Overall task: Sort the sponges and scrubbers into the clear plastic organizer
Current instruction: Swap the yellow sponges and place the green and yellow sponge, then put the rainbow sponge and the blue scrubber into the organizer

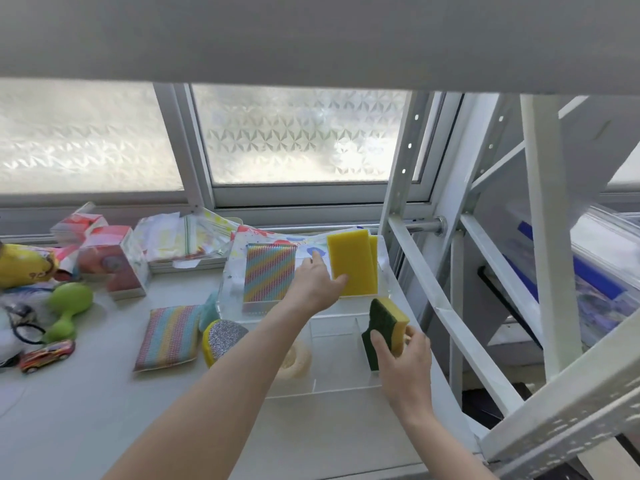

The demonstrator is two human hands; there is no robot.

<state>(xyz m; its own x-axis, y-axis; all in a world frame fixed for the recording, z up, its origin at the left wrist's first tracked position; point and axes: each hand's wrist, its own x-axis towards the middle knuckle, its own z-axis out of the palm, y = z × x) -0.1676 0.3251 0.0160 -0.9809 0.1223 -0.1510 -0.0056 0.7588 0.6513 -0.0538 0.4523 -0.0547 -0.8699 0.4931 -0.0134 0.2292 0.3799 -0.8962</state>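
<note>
The clear plastic organizer [346,384] stands on the white table at centre right. In its far section a rainbow-striped scrubber [268,275] leans upright, and a yellow sponge [351,263] stands beside it. My left hand [317,284] grips the yellow sponge's lower left edge. My right hand [403,363] holds a green-and-yellow scouring sponge [382,329] upright over the organizer's near right compartment. A pale round scrubber [294,358] lies in the near left compartment. Outside, to the left, lie a second rainbow scrubber [168,337] and a silver-and-yellow scrubber [221,339].
A white metal shelf frame [450,306] rises at the right. A green toy [67,311], a toy car [46,355], red-and-white boxes [114,266] and a yellow bag [20,266] crowd the table's left. Bags lie along the window sill [183,245].
</note>
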